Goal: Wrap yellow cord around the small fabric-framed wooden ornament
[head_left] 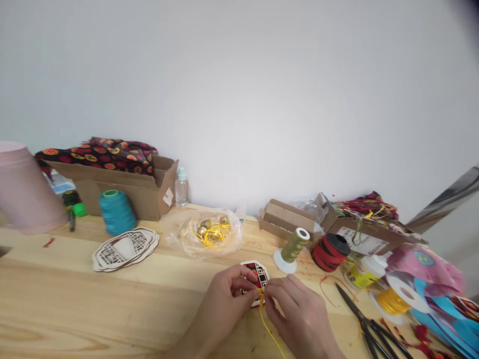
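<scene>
A small wooden cut-out plaque point(266, 273) with red patterned fabric behind its openwork lies on the table in front of me. Yellow cord point(266, 323) is looped at its lower edge, and a loose tail runs down toward the table's near side. My left hand point(228, 294) pinches the yellow cord between thumb and fingertips, over the plaque's left part. On the other side, my right hand point(299, 311) has its fingertips closed at the same cord. The exact form of the loop or knot is hidden by the fingers.
Scissors point(361, 316) lie at right, near a yellow cord spool point(392, 301), a glue bottle point(368, 271), a red cord spool point(331, 252) and an olive thread cone point(295, 247). Stacked wooden cut-outs point(125, 249), a teal thread cone point(117, 213) and a bag of bells point(213, 232) stand leftward.
</scene>
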Motion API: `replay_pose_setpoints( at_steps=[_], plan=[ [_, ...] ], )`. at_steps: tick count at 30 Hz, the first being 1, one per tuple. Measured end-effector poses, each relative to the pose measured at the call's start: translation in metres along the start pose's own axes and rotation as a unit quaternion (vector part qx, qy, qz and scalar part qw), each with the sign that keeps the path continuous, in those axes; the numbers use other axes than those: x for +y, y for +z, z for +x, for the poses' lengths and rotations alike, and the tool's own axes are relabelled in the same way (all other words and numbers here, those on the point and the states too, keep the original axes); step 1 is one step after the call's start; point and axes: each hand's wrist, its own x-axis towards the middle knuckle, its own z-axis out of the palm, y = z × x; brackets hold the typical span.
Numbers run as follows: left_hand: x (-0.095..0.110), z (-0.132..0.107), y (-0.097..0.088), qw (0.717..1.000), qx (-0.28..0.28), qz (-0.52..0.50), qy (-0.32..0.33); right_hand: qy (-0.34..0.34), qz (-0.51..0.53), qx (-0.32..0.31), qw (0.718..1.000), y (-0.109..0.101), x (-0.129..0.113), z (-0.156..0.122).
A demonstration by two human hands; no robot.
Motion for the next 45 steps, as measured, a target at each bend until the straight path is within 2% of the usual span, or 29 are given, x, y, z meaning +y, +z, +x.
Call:
replay_pose_setpoints(
  at_steps=[7, 10, 13, 15, 18, 21, 23, 27, 29, 32, 37, 39, 41, 45],
  plan=[
    [-0.001, 0.002, -0.002, 0.998, -0.030, -0.055, 0.018, 0.011, 0.004, -0.049, 0.999, -0.001, 0.008, 0.002],
    [0.001, 0.001, -0.003, 0.997, -0.048, -0.059, 0.024, 0.004, 0.004, -0.038, 0.999, 0.001, 0.009, 0.002],
    [0.000, 0.000, -0.004, 0.995, -0.060, -0.070, 0.023, 0.043, 0.082, -0.017, 0.996, 0.005, 0.009, 0.001],
    [-0.001, 0.000, -0.004, 0.995, -0.061, -0.070, 0.020, 0.109, 0.167, -0.019, 0.980, 0.009, 0.010, 0.000],
    [-0.002, 0.000, -0.004, 0.997, -0.055, -0.056, 0.026, 0.199, 0.301, -0.042, 0.932, 0.014, 0.011, -0.002],
    [-0.002, 0.001, -0.003, 0.997, -0.051, -0.051, 0.030, 0.221, 0.387, -0.037, 0.895, 0.017, 0.011, -0.002],
    [-0.001, 0.001, -0.003, 0.997, -0.047, -0.053, 0.024, 0.223, 0.373, -0.035, 0.900, 0.017, 0.009, -0.001],
    [0.000, 0.000, -0.004, 0.997, -0.034, -0.063, 0.012, 0.163, 0.257, -0.025, 0.952, 0.015, 0.005, 0.000],
    [0.000, 0.000, -0.005, 0.998, -0.028, -0.062, 0.016, 0.131, 0.216, -0.020, 0.967, 0.015, 0.007, -0.001],
    [0.000, 0.001, -0.005, 0.996, -0.030, -0.087, 0.017, 0.127, 0.204, -0.038, 0.970, 0.017, 0.013, -0.005],
    [-0.002, 0.007, -0.004, 0.990, -0.035, -0.133, -0.029, 0.159, 0.222, -0.055, 0.960, 0.023, 0.016, -0.009],
    [-0.003, 0.007, -0.004, 0.991, -0.031, -0.126, -0.027, 0.200, 0.266, -0.055, 0.941, 0.023, 0.014, -0.008],
    [-0.003, 0.007, -0.004, 0.992, -0.034, -0.118, -0.018, 0.244, 0.362, -0.062, 0.898, 0.021, 0.012, -0.006],
    [-0.003, 0.006, -0.005, 0.993, -0.049, -0.110, -0.011, 0.322, 0.556, -0.125, 0.756, 0.008, 0.009, 0.000]
  ],
)
